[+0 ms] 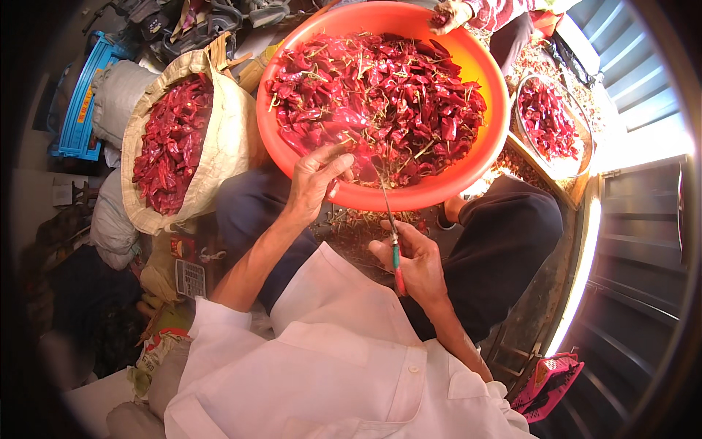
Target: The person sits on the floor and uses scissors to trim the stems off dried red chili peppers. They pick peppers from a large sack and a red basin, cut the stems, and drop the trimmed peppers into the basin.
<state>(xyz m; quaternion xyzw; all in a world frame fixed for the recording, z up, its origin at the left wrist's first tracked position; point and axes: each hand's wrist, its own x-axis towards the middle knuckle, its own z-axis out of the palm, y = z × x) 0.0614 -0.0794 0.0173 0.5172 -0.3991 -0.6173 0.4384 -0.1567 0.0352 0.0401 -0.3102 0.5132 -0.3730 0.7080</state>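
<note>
My left hand (315, 178) is over the near rim of a large orange-red plastic basin (351, 198). Its thumb and fingers pinch what looks like a dried red chili pepper (363, 159), partly hidden against the heap. In my right hand (419, 258) is a pair of scissors (396, 253) with green and red handle grips. The slim blades point up at the basin's near edge, a little right of my left hand. Dried red chili peppers (384, 93) with pale stems fill much of the basin.
An open woven sack (236, 126) of red chilies stands at the left. Another person's hand (455, 15) is at the basin's far rim. Chilies lie in a wire-rimmed basket (584, 118) to the right. A calculator (190, 278) and a pink plastic basket (548, 387) sit lower down.
</note>
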